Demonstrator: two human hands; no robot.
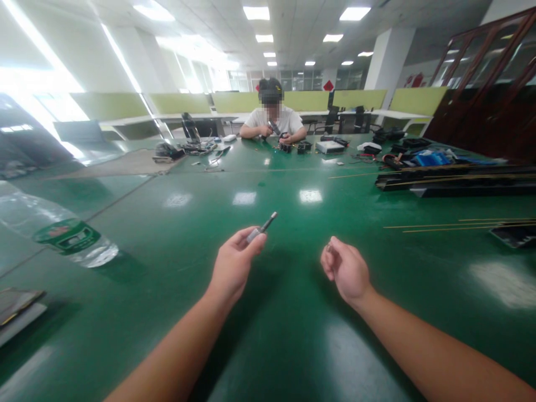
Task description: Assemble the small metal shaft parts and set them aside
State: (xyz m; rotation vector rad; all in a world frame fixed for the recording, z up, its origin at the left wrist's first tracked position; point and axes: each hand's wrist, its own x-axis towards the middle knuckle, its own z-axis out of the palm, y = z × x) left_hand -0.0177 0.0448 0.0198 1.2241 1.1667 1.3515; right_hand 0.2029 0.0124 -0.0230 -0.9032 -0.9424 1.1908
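My left hand (233,263) pinches a small grey metal rod-like tool (261,228) between thumb and fingers, its tip pointing up and to the right. My right hand (345,269) hovers a short way to the right with its fingers curled in; a tiny object seems to sit at the fingertips, too small to name. Both hands are raised above the shiny green table (293,335).
A clear plastic bottle with a green label (58,234) lies at the left. Black rails and thin brass rods (456,181) lie at the right. Across the table a person in a white shirt (273,120) works among small parts and tools. A dark flat item (17,310) sits at the lower left.
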